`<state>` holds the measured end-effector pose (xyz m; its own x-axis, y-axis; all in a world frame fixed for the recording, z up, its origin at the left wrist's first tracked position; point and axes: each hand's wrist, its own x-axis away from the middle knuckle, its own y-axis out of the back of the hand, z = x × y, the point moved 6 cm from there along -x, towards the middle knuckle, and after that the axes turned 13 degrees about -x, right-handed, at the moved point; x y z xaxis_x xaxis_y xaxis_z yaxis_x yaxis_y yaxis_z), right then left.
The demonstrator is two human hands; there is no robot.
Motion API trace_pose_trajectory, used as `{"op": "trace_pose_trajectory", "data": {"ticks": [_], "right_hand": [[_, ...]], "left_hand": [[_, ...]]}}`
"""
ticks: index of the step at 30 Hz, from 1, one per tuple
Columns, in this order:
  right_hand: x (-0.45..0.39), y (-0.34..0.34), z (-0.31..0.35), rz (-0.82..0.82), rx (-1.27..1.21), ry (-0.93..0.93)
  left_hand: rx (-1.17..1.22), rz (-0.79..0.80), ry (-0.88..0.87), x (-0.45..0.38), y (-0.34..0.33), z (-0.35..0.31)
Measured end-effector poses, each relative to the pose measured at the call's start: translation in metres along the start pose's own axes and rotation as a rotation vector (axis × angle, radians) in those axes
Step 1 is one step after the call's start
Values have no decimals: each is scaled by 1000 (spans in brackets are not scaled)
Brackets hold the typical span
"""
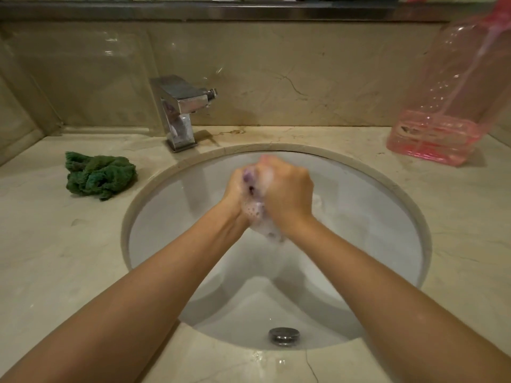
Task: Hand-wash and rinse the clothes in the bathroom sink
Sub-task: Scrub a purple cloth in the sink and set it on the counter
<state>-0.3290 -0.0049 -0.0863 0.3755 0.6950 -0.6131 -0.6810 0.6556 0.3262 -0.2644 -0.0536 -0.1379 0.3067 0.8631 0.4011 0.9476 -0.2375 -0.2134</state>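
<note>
Over the middle of the white sink [373, 217], my left hand [235, 189] and my right hand [287, 189] are pressed together around a small purple cloth [253, 193]. The cloth is soaked and covered in white foam, which hangs down between my wrists. Most of the cloth is hidden inside my fists. A crumpled green cloth [101, 175] lies on the counter to the left of the basin, apart from both hands.
A square chrome tap [181, 109] stands behind the basin at the left, with no water running. A clear pink plastic bottle [445, 106] stands on the counter at the back right. The drain plug [284, 336] sits at the basin's near side. The beige marble counter [55, 258] surrounds the sink.
</note>
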Motion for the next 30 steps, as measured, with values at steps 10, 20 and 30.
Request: {"op": "trace_pose_trajectory", "data": {"ticks": [10, 20, 30], "right_hand": [[-16, 44, -108, -282, -705, -927], [-26, 34, -80, 31, -1314, -988], [-22, 15, -53, 264, -1515, -780]], "left_hand": [[-260, 244, 41, 7, -21, 10], [-394, 661, 116, 11, -14, 11], [-548, 479, 35, 11, -20, 8]]}}
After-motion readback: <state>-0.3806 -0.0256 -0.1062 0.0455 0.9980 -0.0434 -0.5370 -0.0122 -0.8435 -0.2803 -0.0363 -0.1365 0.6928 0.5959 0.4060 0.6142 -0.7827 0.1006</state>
